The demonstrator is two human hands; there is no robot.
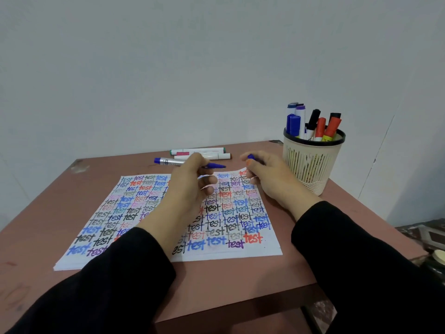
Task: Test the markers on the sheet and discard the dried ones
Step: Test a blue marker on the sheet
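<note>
Left hand [192,182] holds blue marker [215,165], right hand [269,177] its cap [251,156].

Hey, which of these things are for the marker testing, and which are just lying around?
For the job: blue marker in left hand, blue cap in right hand, test sheet, marker pot, loose markers behind the sheet.
Lying about: blurred clutter at the far right of the view.
</note>
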